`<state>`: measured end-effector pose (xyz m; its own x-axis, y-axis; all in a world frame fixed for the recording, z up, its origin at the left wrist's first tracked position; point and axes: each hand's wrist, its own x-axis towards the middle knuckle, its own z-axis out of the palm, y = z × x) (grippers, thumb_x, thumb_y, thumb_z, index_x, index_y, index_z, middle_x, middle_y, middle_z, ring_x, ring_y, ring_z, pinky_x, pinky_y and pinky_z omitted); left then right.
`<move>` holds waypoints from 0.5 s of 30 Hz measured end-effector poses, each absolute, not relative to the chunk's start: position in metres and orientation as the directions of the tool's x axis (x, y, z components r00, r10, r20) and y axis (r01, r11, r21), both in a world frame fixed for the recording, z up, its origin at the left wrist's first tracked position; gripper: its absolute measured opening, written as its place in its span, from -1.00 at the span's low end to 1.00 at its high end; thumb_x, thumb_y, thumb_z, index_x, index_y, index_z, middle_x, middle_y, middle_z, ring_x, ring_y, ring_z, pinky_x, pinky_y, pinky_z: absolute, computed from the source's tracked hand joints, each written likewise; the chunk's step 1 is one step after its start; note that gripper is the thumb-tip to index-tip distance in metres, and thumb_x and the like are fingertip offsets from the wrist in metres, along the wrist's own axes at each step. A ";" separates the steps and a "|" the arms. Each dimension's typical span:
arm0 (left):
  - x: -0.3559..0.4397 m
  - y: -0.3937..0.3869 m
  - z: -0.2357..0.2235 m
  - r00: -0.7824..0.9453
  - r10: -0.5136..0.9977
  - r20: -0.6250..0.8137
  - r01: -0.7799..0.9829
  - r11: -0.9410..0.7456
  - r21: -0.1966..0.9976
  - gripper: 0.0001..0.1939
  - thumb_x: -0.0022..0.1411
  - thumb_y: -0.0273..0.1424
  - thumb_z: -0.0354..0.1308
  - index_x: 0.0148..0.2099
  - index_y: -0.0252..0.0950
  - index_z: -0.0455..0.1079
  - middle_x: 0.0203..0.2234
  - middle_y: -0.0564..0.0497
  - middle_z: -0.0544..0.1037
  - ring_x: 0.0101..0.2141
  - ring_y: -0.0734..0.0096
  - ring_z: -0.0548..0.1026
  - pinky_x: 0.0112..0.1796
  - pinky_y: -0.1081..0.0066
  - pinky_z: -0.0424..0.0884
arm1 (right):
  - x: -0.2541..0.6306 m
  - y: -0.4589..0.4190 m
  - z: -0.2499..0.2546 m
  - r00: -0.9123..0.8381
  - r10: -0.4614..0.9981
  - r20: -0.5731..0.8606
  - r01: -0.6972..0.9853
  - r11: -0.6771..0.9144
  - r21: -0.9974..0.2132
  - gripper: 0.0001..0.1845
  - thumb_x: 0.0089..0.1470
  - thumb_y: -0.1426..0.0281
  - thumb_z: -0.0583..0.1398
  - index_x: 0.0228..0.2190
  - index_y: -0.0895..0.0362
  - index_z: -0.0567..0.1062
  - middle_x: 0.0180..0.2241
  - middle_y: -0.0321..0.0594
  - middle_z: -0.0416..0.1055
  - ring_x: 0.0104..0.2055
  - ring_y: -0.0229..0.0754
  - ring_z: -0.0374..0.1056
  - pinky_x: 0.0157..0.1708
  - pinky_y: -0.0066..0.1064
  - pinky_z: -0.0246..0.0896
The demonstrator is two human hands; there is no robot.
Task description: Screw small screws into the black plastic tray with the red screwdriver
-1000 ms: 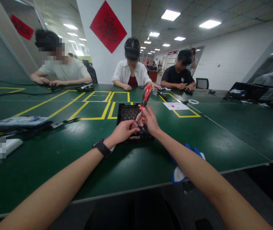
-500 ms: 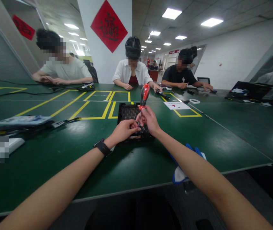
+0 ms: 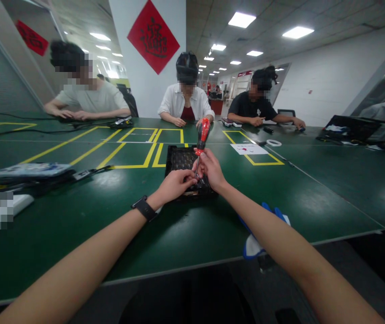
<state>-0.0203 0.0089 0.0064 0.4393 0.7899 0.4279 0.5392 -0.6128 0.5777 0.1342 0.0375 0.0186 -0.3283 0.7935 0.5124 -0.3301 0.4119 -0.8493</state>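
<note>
A screwdriver [image 3: 203, 135] with a red and black handle stands nearly upright, its shaft pointing down into a black plastic tray [image 3: 169, 159]. My right hand [image 3: 212, 170] is closed on it, fingers around the shaft just below the handle. My left hand [image 3: 178, 183] reaches over the near left of the tray, thumb and fingers pinched together close to the screwdriver's tip. Whatever lies between those fingertips is too small to make out. Both hands partly cover the tray's inside, where a dark patterned surface shows at the back.
Blue and white gloves [image 3: 255, 247] lie by the near table edge, partly under my right forearm. A printed sheet [image 3: 249, 149] and a white tape roll [image 3: 274, 142] lie to the right. Cables and a flat box [image 3: 32, 169] are on the left. Co-workers sit across the green table [image 3: 118, 216].
My hands and the screwdriver stay almost where they were. Across the table, the white-shirted person's hand has drawn back, and the dark item near it no longer shows there.
</note>
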 end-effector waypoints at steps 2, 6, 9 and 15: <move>-0.020 0.009 0.005 0.390 0.815 0.428 0.565 -0.579 0.588 -0.73 0.12 -0.19 0.10 -0.32 -0.31 0.44 -0.46 0.04 0.52 -0.45 0.45 0.41 -0.36 0.47 0.27 | 0.134 0.037 0.019 -0.319 0.794 0.517 -0.327 0.420 -0.847 -0.65 0.15 0.18 0.02 -0.09 0.11 0.24 -0.56 -0.39 0.39 -0.74 -0.44 0.14 -0.75 -0.60 0.00; -0.021 0.011 0.003 0.371 0.822 0.433 0.588 -0.568 0.575 -0.71 0.10 -0.17 0.13 -0.34 -0.32 0.41 -0.50 0.04 0.50 -0.49 0.47 0.37 -0.42 0.48 0.24 | 0.133 0.036 0.019 -0.316 0.794 0.519 -0.317 0.428 -0.847 -0.64 0.15 0.16 0.02 -0.09 0.09 0.24 -0.57 -0.40 0.37 -0.74 -0.45 0.14 -0.74 -0.62 -0.01; -0.022 0.012 0.003 0.408 0.795 0.449 0.620 -0.602 0.504 -0.77 0.14 -0.23 0.09 -0.33 -0.30 0.42 -0.48 0.04 0.50 -0.47 0.45 0.38 -0.39 0.47 0.26 | 0.133 0.036 0.019 -0.318 0.794 0.518 -0.312 0.428 -0.848 -0.63 0.14 0.15 0.02 -0.09 0.09 0.24 -0.56 -0.40 0.37 -0.74 -0.46 0.13 -0.74 -0.62 -0.01; -0.021 0.012 0.004 0.455 0.763 0.459 0.586 -0.645 0.491 -0.82 0.19 -0.36 0.01 -0.28 -0.27 0.43 -0.35 0.00 0.54 -0.31 0.37 0.45 -0.25 0.43 0.30 | 0.134 0.038 0.019 -0.317 0.798 0.513 -0.332 0.413 -0.848 -0.61 0.16 0.16 -0.01 -0.07 0.11 0.26 -0.58 -0.39 0.36 -0.75 -0.45 0.11 -0.76 -0.60 -0.03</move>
